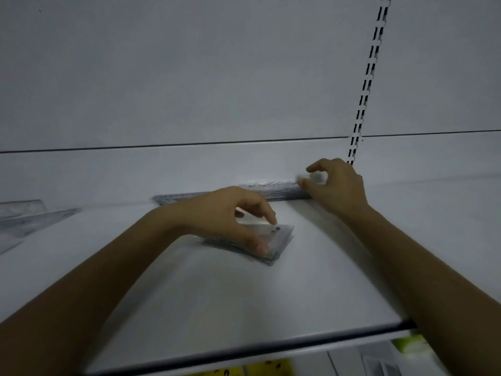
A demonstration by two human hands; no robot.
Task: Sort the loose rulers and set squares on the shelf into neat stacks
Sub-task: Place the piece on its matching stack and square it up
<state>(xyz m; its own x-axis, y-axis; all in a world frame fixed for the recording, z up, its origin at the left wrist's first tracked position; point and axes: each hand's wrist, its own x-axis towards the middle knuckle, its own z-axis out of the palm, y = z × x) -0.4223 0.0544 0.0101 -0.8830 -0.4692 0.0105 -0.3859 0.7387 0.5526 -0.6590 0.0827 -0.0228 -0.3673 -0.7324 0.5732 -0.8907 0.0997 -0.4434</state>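
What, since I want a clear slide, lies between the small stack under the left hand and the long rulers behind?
Nothing visible: bare shelf separates the small stack, held by the left hand, from the long rulers.

We could read no word, brand or number anywhere (the markings on the rulers and on the clear plastic stack were only a grey blur).

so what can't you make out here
Head view only:
- Piece count of clear stack gripped by left hand: hidden by fingers.
- Whether right hand grips rulers at back: motion blur.
- Extent of set squares: cut off by left edge.
- Nature of lower-shelf goods: cut off by bottom edge.
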